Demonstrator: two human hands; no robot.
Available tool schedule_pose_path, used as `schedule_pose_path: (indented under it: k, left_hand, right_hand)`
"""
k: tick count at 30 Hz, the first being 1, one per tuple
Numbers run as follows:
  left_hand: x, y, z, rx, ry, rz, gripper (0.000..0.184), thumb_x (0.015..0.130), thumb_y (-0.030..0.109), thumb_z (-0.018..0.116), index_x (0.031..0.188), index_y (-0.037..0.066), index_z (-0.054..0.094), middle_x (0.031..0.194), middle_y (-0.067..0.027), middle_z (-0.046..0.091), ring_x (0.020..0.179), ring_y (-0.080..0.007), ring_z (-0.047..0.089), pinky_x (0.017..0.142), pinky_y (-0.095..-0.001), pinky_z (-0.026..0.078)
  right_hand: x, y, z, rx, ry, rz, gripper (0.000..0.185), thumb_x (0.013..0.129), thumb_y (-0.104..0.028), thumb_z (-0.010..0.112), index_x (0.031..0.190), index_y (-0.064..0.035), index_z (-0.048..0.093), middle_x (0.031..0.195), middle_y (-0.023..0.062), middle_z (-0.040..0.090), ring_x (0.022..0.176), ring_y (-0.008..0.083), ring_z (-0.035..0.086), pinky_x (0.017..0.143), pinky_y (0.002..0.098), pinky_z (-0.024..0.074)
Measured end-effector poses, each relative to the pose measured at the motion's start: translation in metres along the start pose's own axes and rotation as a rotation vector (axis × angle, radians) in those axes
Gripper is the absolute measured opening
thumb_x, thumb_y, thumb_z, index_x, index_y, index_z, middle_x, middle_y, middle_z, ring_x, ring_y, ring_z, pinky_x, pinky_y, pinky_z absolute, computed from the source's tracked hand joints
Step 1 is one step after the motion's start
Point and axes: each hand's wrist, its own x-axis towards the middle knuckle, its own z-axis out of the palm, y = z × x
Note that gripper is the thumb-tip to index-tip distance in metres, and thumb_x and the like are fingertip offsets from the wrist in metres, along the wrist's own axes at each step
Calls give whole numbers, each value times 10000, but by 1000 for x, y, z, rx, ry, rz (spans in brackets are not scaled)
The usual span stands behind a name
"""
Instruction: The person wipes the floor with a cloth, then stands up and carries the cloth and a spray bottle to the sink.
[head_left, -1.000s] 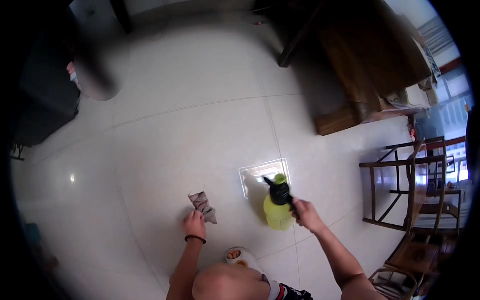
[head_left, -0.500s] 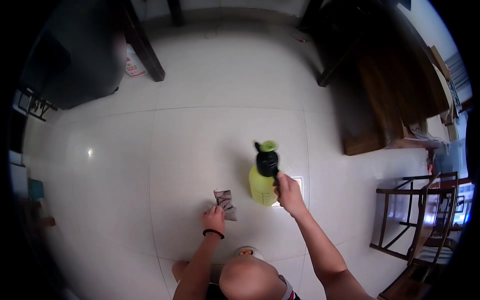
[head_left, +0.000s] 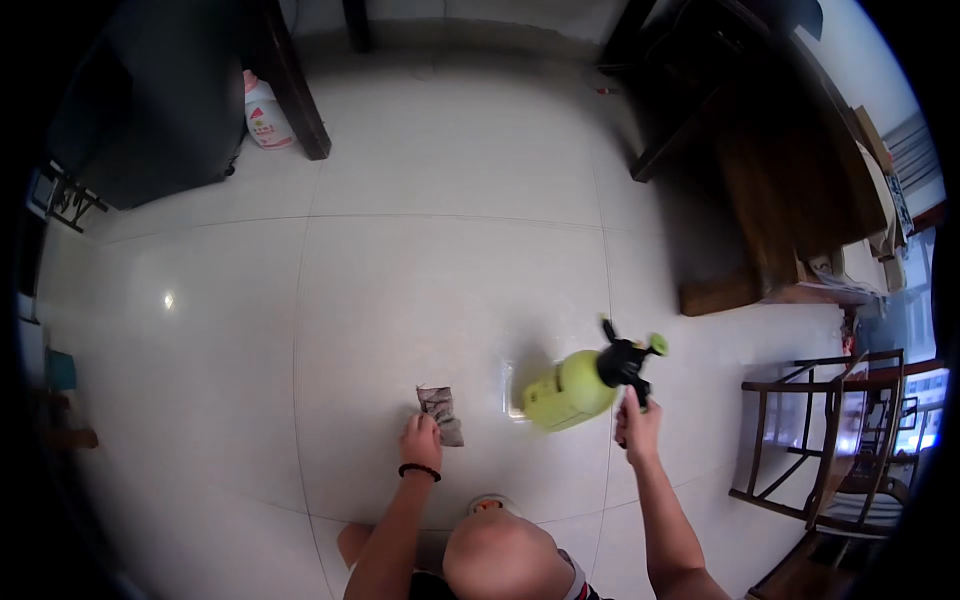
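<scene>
A yellow-green pump spray bottle (head_left: 572, 392) with a black head leans far over to the right, its base toward the left. My right hand (head_left: 638, 428) is closed around its black handle. Whether the base still touches the floor, I cannot tell. To the left, a small grey-brown patterned cloth (head_left: 442, 416) lies on the tiles. My left hand (head_left: 421, 442), with a dark bead bracelet at the wrist, has its fingers closed at the cloth's left edge; the fingertips are partly hidden.
Pale floor tiles (head_left: 450, 290) spread around my hands. A dark wooden bench (head_left: 740, 290) stands at the right, with a wooden chair (head_left: 830, 440) nearer. At the far left, a white and pink bottle (head_left: 266, 118) stands beside a dark table leg (head_left: 305, 110). My knee (head_left: 497, 555) is in front.
The spray bottle has gone from nearly upright to strongly tilted, its head swinging right and toward me with my right hand. My left hand stays at the cloth, shifting slightly.
</scene>
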Motion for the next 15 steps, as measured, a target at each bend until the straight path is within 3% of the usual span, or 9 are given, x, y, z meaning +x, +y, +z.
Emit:
schedule_pose_path:
  k: [3,8,11,13,15]
  left_hand:
    - [3,-9,22,-108,21,69,157,920,39,717,1028,81,611,1159,-120,646,1093,-389,640,905,-523,538]
    - [15,25,32,-228,-121,70,172,908,-5,712,1031,45,603,1208,-137,658,1108,-415,631,929,-520,532]
    - [24,45,61,-344,-171,104,189,910,-6,714,1060,44,610,1257,-143,668,1132,-421,637,952,-517,532]
    - [26,69,71,-369,-176,216,189,919,-1,711,1081,53,631,1310,-151,674,1174,-429,639,988,-511,537]
    - [29,81,66,-366,-288,185,207,931,16,715,1126,63,662,1382,-167,665,1220,-431,638,1036,-497,535]
  right_hand:
    - [17,47,-64,10,218,-65,370,1035,-288,748,814,-122,502,576,-44,452,393,74,410,358,269,307]
    - [54,91,-143,52,412,-211,299,1061,-236,708,868,-119,512,597,-47,433,411,66,390,377,283,305]
    - [81,107,-185,238,514,-215,315,1065,-259,708,877,-121,496,632,-32,440,454,84,412,413,279,339]
    - [87,108,-208,306,493,-211,297,1067,-270,709,925,-116,498,645,-25,457,469,91,449,430,284,378]
    - [87,107,-214,243,502,-211,299,1069,-287,706,929,-116,504,641,-17,470,459,105,450,432,292,378]
